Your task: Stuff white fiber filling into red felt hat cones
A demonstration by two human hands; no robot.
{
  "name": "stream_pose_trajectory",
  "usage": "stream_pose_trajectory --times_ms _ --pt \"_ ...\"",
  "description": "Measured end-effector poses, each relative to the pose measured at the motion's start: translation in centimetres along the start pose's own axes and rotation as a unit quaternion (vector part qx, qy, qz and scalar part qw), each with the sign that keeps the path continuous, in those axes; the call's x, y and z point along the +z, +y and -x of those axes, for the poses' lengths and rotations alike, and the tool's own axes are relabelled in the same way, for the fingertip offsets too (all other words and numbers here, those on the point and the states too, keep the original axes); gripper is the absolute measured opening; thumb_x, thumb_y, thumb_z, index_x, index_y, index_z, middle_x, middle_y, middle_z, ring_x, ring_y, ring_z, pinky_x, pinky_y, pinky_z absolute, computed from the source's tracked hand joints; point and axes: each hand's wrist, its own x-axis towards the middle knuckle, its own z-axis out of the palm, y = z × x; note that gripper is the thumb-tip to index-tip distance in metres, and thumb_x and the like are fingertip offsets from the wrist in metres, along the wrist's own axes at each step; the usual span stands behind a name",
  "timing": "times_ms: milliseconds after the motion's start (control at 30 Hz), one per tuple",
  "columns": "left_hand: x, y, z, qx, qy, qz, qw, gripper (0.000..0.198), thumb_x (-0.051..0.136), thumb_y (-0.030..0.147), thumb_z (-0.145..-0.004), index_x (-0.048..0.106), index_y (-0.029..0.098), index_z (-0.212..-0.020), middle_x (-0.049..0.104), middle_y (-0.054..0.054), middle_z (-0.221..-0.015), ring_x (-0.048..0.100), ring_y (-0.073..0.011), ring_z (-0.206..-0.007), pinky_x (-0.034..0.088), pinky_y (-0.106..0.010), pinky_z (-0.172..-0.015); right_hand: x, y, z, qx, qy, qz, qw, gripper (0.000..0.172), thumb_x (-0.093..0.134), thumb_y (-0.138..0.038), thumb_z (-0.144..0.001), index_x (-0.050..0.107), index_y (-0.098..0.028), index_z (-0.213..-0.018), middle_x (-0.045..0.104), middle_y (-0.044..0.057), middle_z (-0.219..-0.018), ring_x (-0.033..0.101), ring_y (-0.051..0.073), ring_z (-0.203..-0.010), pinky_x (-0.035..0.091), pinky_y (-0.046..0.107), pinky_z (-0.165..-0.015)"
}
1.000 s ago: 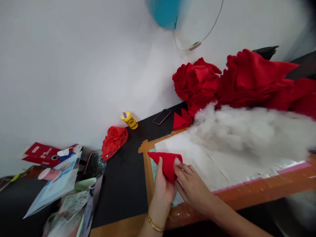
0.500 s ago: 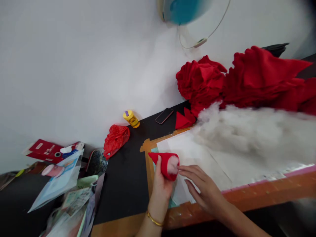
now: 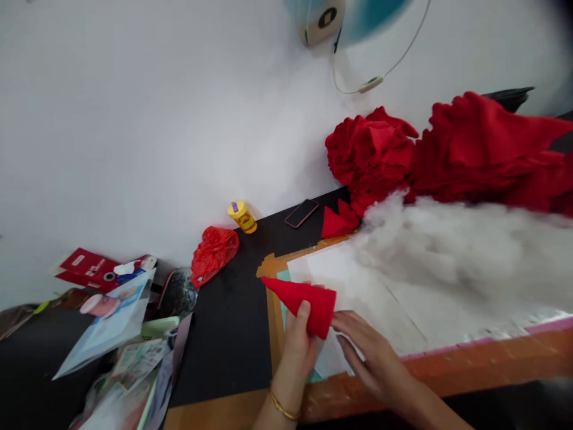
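The red cone (image 3: 320, 306) is up in the air above the near left part of the white sheet (image 3: 333, 266), its point toward the left and its wide end toward the right. It looks like felt: probably very light, soft enough to dent under a squeeze, matt rather than slippery, and hard to break. The best hold is likely on the flank near the wide end, without pinching the rim flat; the thin point would probably just bend. The left hand (image 3: 299, 343) grips it there, thumb on the near flank and fingers behind. The right hand (image 3: 367, 352) is at the wide end with fingers half bent, thumb apart below; its fingertips are partly hidden at the rim, so I cannot tell whether they pinch anything, and the inside is out of sight. Beyond lies fluff (image 3: 452, 251), with a cloth heap (image 3: 373, 152) behind it. Two small red pieces (image 3: 336, 222) sit near the phone (image 3: 301, 214); farther left are a jar (image 3: 244, 218) and a red bag (image 3: 215, 254).
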Motion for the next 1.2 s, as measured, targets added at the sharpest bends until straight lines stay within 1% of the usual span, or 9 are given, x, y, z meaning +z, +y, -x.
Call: stream_pose_trajectory --times_ms 167,333,433,600,733,800,900,1000,1200 --pt "-0.8 -0.2 0.4 0.009 -0.139 -0.05 0.989 0.053 0.082 0.032 -0.069 0.059 0.019 -0.115 0.071 -0.011 -0.103 0.066 -0.0322 -0.108 0.049 -0.048 -0.099 1.4 0.0 0.4 -0.01 -0.039 0.034 0.999 0.055 0.046 -0.008 -0.086 0.044 -0.017 -0.14 0.063 0.017 -0.127 0.06 0.027 -0.118 0.054 0.043 -0.099" --pt "-1.8 -0.6 -0.3 0.002 -0.219 -0.079 0.973 0.068 0.085 0.041 -0.065 0.056 0.019 -0.123 0.068 -0.014 -0.116 0.062 -0.0354 -0.113 0.046 -0.052 -0.1 2.0 0.6 0.6 -0.039 0.069 0.074 0.994 0.047 0.046 -0.009 -0.089 0.052 -0.02 -0.134 0.069 0.014 -0.115 0.066 0.027 -0.107 0.06 0.039 -0.087" --pt "-1.7 -0.6 -0.5 -0.012 -0.188 -0.071 0.98 0.078 0.086 0.044 -0.062 0.054 0.019 -0.129 0.065 -0.015 -0.125 0.059 -0.0347 -0.118 0.042 -0.049 -0.105 1.4 1.1 -0.3 -0.043 0.095 0.093 0.99 0.048 0.043 -0.004 -0.09 0.054 -0.023 -0.132 0.071 0.011 -0.11 0.067 0.025 -0.104 0.06 0.037 -0.085" --pt "-1.0 0.1 -0.8 0.018 -0.048 0.014 0.999 0.076 0.085 0.045 -0.065 0.054 0.02 -0.13 0.065 -0.015 -0.127 0.058 -0.0304 -0.121 0.041 -0.042 -0.108 1.3 2.1 -0.9 -0.082 0.073 0.131 0.985 0.046 0.043 -0.002 -0.09 0.055 -0.02 -0.131 0.07 0.01 -0.116 0.064 0.023 -0.111 0.057 0.04 -0.095" --pt "-0.9 0.5 -0.9 0.035 0.043 0.065 0.996 0.064 0.08 0.046 -0.071 0.057 0.019 -0.125 0.072 -0.009 -0.099 0.07 -0.0229 -0.09 0.051 -0.039 -0.094 2.7 1.7 -0.1 -0.101 0.013 0.137 0.985 0.043 0.045 0.0 -0.088 0.056 -0.014 -0.128 0.066 0.014 -0.124 0.056 0.026 -0.123 0.055 0.043 -0.099" --pt "-0.9 0.5 -0.9 0.024 0.045 0.08 0.996 0.059 0.079 0.046 -0.072 0.06 0.02 -0.12 0.071 -0.005 -0.088 0.069 -0.0202 -0.08 0.053 -0.038 -0.089 3.4 0.9 0.0 -0.094 -0.027 0.13 0.987 0.044 0.047 -0.003 -0.087 0.055 -0.011 -0.129 0.063 0.016 -0.127 0.053 0.028 -0.126 0.054 0.046 -0.101" --pt "-1.0 0.4 -1.1 -0.008 0.003 0.108 0.994 0.048 0.079 0.045 -0.071 0.065 0.02 -0.109 0.069 -0.003 -0.083 0.069 -0.0208 -0.081 0.053 -0.038 -0.088 3.5 -0.2 -0.6 -0.064 -0.075 0.105 0.99 0.046 0.048 -0.006 -0.085 0.053 -0.01 -0.131 0.062 0.018 -0.128 0.054 0.03 -0.125 0.052 0.05 -0.102" --pt "-1.1 1.0 -1.7 -0.049 -0.007 0.133 0.99 0.044 0.078 0.048 -0.072 0.068 0.016 -0.1 0.068 -0.004 -0.083 0.067 -0.0194 -0.079 0.054 -0.036 -0.085 2.2 -0.4 -0.8 -0.041 -0.076 0.063 0.994 0.047 0.049 -0.008 -0.087 0.051 -0.014 -0.133 0.063 0.015 -0.128 0.055 0.027 -0.124 0.052 0.046 -0.102" --pt "-0.9 2.1 -2.9 -0.077 0.019 0.169 0.983 0.051 0.066 0.058 -0.081 0.068 0.014 -0.106 0.07 -0.009 -0.099 0.067 -0.0235 -0.093 0.051 -0.042 -0.095 -1.1 0.2 -0.4 -0.007 0.07 0.02 0.997 0.042 0.049 -0.003 -0.089 0.058 -0.025 -0.123 0.071 0.006 -0.106 0.066 0.018 -0.103 0.057 0.032 -0.087"
